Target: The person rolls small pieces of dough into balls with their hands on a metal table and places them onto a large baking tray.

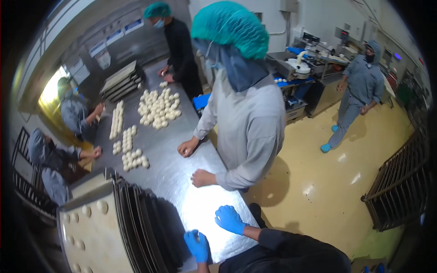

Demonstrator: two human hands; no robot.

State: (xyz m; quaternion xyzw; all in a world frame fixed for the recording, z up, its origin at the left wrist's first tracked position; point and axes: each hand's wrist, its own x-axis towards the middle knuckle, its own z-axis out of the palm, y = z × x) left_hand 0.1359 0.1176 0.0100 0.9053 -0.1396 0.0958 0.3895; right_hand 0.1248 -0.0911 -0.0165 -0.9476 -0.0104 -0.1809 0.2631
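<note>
Both my hands wear blue gloves over the near end of a shiny metal table [169,152]. My left hand [196,245] is closed, its fingers curled, beside a stack of dark trays [144,227]. A little farther and to the right, my right hand [230,219] is cupped downward near the table's edge, fingers bent together. Whatever lies under or inside either hand is hidden. Farther up the table sit many pale dough balls, in a loose heap [159,108] and in rows [117,120]. A large tray [93,243] at the lower left carries several spaced dough balls.
A co-worker in a green hair cover [248,113] stands close on the right, both fists on the table. Other people work along the far and left sides. More trays [120,82] are stacked at the far end. Someone walks on the yellow floor [314,182] near a dark rack [398,177].
</note>
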